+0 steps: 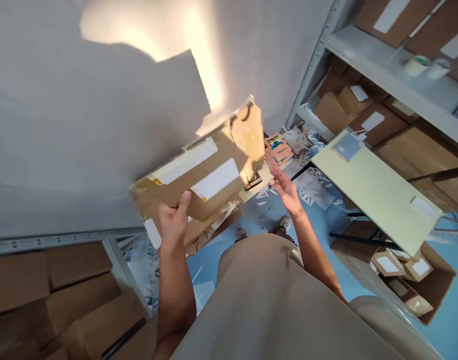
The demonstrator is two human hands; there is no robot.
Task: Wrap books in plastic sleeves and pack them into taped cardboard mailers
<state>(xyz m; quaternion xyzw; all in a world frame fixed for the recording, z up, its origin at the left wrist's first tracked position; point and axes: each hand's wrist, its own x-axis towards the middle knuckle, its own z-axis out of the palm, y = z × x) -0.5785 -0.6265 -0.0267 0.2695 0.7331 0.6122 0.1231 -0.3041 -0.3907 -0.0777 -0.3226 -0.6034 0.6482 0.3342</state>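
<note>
A cardboard box (221,145) with white labels and clear tape is tilted in front of me, its right end lit by sun. My left hand (173,220) is on the box's near left side, thumb lying on its top face; the other fingers are mostly hidden. My right hand (285,187) is off the box's right end, its fingers apart and nothing in it. Just beyond that hand, a stack of pink printed booklets (277,148) sits on a pale tabletop (265,175). A small dark printed card (254,181) lies beside the box there.
To the right is a pale green table (382,187) with a blue-grey booklet (348,147). Metal shelves (394,70) hold cartons and tape rolls (416,65). An open carton (435,280) with small boxes stands on the blue floor. Paper scraps (315,185) litter the floor.
</note>
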